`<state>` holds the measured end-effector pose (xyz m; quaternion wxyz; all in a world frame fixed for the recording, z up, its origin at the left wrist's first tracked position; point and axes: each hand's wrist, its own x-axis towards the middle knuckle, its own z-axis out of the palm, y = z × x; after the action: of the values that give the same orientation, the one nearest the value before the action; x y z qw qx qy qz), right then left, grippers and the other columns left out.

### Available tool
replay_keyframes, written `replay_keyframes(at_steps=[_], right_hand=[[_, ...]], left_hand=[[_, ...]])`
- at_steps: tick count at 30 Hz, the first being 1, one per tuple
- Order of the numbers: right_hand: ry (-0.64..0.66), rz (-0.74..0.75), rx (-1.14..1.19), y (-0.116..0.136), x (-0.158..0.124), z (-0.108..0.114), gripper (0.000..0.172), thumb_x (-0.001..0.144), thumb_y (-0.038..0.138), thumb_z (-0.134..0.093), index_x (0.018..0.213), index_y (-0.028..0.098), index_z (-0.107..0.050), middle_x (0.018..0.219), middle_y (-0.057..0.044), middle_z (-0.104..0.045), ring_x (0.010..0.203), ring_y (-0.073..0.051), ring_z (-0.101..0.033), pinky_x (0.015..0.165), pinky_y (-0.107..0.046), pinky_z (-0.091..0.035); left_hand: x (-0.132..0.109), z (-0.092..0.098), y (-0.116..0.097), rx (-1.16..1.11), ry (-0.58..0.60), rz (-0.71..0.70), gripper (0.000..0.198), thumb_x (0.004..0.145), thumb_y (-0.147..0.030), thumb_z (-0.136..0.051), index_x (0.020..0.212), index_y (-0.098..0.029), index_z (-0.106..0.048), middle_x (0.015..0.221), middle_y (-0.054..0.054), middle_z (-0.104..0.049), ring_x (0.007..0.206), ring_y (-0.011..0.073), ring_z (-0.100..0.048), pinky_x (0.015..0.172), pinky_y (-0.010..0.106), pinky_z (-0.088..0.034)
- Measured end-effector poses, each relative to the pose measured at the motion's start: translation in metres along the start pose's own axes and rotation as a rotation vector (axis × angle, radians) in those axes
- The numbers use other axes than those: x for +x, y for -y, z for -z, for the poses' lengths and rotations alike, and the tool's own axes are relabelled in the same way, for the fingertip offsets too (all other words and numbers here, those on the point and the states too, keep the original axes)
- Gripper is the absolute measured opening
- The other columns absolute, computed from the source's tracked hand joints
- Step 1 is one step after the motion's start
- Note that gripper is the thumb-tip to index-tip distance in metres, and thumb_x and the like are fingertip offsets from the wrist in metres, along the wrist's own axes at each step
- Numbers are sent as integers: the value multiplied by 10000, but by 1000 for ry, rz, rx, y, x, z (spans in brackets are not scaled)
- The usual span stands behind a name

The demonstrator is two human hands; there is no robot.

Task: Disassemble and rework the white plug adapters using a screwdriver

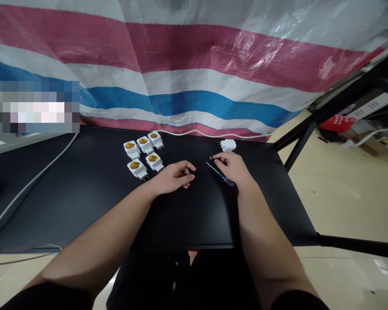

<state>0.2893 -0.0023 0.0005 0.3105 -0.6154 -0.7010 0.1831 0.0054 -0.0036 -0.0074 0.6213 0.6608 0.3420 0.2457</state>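
Observation:
My left hand (174,175) rests on the black table (84,189) with its fingers loosely curled and nothing in it, just right of several white plug adapters with yellow centres (144,153). My right hand (233,166) lies on the table with its fingertips pinched at something small and yellowish that I cannot make out. A thin screwdriver with a clear blue handle (220,174) lies flat on the table against that hand's left side. One more white plug adapter (228,145) lies beyond the right hand.
A white cable (29,183) runs across the table's left part and another along its far edge. A striped red, white and blue tarp (194,69) hangs behind. A black metal frame (342,101) and boxes on the floor stand at the right.

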Motion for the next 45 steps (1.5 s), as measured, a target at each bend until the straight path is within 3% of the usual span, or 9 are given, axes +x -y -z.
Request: replay_keyframes(at_steps=[3,8,14,23,29,37,45], right_hand=[[80,-9,-54,4,-1,-2,267,949,247,-661,1125,268,-861,918,-43,-736,782,-178,-647,792,-347,-513],[61,-65,-108,0,0,0,268,944,258,-665,1131,270,-857,928,-47,-754,779,-186,-660,763,-350,-509],[73,-17,-112,0,0,-4,310,935,246,-669,1190,274,-842,914,-48,-733,807,-199,-667,811,-375,-540],[-56,-159,-104,-9,1,-4,278,883,233,-670,1088,248,-857,904,-44,-768,836,-218,-702,822,-377,-548],[-67,-188,-113,-13,3,-3,276,883,246,-657,1083,246,-847,868,-35,-764,814,-220,-703,809,-376,-547],[-123,-369,-166,-17,2,2,263,841,261,-712,1069,238,-841,907,-76,-802,885,-284,-754,880,-451,-585],[-121,-311,-143,-17,2,-1,272,863,295,-721,1105,234,-829,901,-82,-804,886,-285,-760,861,-440,-581]], left_hand=[[-1,0,-1,25,-1,-1,325,959,-365,-727,1195,-170,-619,839,-11,-648,719,147,-723,708,309,-640],[-2,0,-3,50,5,1,326,947,-362,-736,1189,-173,-625,845,-4,-657,712,148,-720,697,302,-624],[-2,0,-4,60,2,9,322,946,-365,-733,1186,-176,-632,852,1,-660,715,153,-724,699,305,-620],[-2,0,-3,75,3,9,316,947,-363,-733,1183,-179,-631,855,5,-665,718,158,-728,697,305,-610],[-2,0,-3,87,9,-2,311,949,-363,-724,1180,-178,-628,848,1,-662,707,153,-722,693,300,-603],[-3,0,-5,94,11,6,304,948,-363,-722,1173,-180,-632,863,8,-671,718,159,-729,702,307,-608],[-2,0,-2,111,5,-12,298,945,-363,-725,1169,-188,-635,863,7,-678,711,154,-722,692,299,-601]])
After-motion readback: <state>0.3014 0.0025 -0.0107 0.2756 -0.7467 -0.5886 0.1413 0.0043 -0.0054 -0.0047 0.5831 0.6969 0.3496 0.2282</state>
